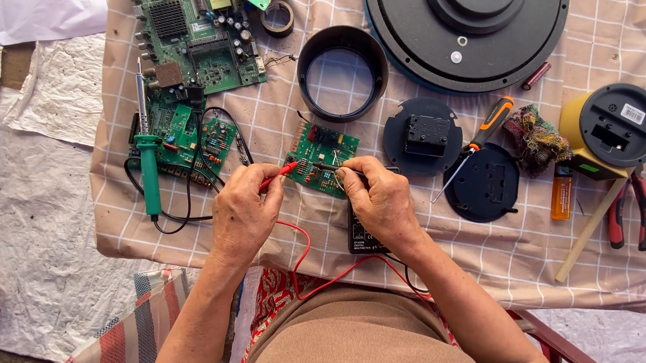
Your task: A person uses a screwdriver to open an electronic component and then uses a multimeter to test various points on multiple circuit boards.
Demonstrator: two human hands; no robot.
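My left hand [242, 213] grips a red test probe [277, 176] whose tip touches the left edge of a small green circuit board [322, 156]. Its red lead [307, 253] runs back over the table edge toward my lap. My right hand [380, 198] pinches a black test probe [329, 167] laid on the same board. Beneath my right hand lies a black multimeter [361, 241], mostly hidden. The board rests on a checked beige tablecloth [498, 256].
A green soldering iron [149, 168] and several green circuit boards [190, 38] lie at the left. A black ring [342, 72], a large black round disc [470, 24], an orange-handled screwdriver [475, 146], a yellow cylinder [609, 132], an orange lighter [561, 193] and red pliers [630, 215] lie at the right.
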